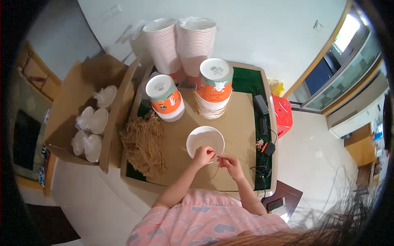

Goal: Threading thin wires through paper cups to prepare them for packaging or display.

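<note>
A white paper bucket (201, 137) stands with its round opening toward me on the cardboard sheet. My left hand (204, 156) is over the bucket's near rim, its fingers pinched; what sits between them is too small to make out. Just right of it, my right hand (230, 165) pinches a thin brown cord (215, 175), whose loose part curves down over the cardboard. The fingertips of both hands are close together. Left of my hands lies a heap of tan cords (145, 143).
Upside-down orange and green printed buckets (163, 98) stand beyond, beside a taller stack (214, 88) with cords around it. Two tall white stacks (162, 45) rise behind. An open carton (111, 135) of wrapped white buckets is at left. Black adapters (261, 104) and cables line the table's right edge.
</note>
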Demonstrator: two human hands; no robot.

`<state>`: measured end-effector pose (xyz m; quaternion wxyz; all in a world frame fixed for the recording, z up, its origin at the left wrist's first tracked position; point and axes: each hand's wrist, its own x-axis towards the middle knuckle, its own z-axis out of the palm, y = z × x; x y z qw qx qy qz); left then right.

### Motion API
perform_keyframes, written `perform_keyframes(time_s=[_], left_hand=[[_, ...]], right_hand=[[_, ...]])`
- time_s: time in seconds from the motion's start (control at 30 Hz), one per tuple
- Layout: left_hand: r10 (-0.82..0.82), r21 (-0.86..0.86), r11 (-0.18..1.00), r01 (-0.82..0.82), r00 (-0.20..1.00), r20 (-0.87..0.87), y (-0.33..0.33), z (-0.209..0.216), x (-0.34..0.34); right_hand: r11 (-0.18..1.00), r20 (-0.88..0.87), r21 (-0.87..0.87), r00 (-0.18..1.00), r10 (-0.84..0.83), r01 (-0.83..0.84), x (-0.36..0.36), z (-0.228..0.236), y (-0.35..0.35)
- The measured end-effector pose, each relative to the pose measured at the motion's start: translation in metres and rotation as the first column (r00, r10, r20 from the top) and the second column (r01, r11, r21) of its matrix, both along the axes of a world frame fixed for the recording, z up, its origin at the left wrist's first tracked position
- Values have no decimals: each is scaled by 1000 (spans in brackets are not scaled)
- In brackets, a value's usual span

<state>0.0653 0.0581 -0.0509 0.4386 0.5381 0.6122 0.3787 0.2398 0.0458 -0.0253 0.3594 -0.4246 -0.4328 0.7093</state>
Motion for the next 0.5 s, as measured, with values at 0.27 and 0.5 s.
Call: perform_keyframes(time_s=[0.27, 0.5], left_hand=[[40, -91, 995, -34, 998, 57, -1, 11, 0], [49, -41, 998, -47, 997, 59, 1, -15, -2]], right_hand=[[829, 535, 546, 812, -233, -122, -36, 18, 9], [781, 636, 583, 724, -268, -223, -42, 17, 15]])
